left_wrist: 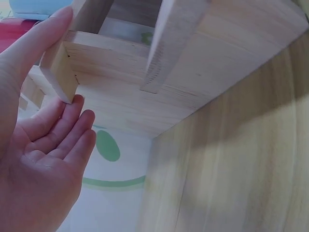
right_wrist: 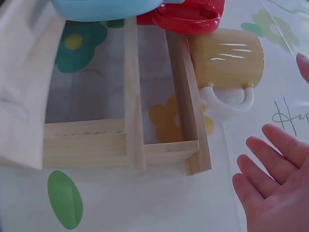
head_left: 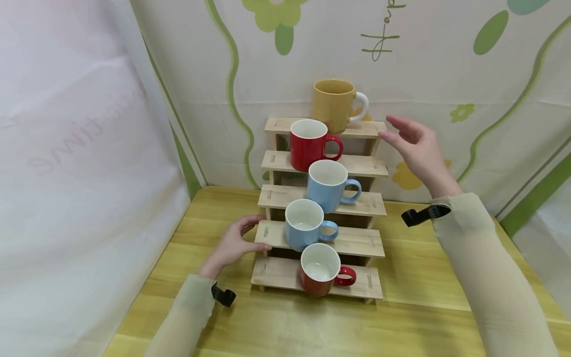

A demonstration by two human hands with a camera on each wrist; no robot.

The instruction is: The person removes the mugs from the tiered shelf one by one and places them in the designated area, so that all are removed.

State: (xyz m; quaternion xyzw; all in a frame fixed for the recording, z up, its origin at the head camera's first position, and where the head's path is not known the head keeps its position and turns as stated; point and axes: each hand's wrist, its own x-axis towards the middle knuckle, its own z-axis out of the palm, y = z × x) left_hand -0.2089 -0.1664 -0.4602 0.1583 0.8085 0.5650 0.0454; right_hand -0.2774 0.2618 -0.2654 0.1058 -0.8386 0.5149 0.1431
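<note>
A stepped wooden rack (head_left: 317, 270) carries one mug on each tier. On top sits a yellow mug (head_left: 332, 104) with a white handle; below it stand a red mug (head_left: 308, 147), two light blue mugs (head_left: 327, 191) and, on the lowest tier, a smaller red mug (head_left: 318, 272). All handles point right. My left hand (head_left: 234, 245) holds the left end of the second-lowest tier, thumb along the front and fingers behind. Its fingertips (left_wrist: 78, 98) meet the board's corner. Near the top tier's right end, my right hand (head_left: 419, 148) hovers with fingers spread, beside the yellow mug's white handle (right_wrist: 229, 101).
The rack stands on a wood-grain table (head_left: 232, 317). Behind it hangs a white cloth (head_left: 196, 89) printed with flowers and green vines. Another white cloth (head_left: 80, 198) borders the left side. Black straps (head_left: 426, 215) circle both wrists.
</note>
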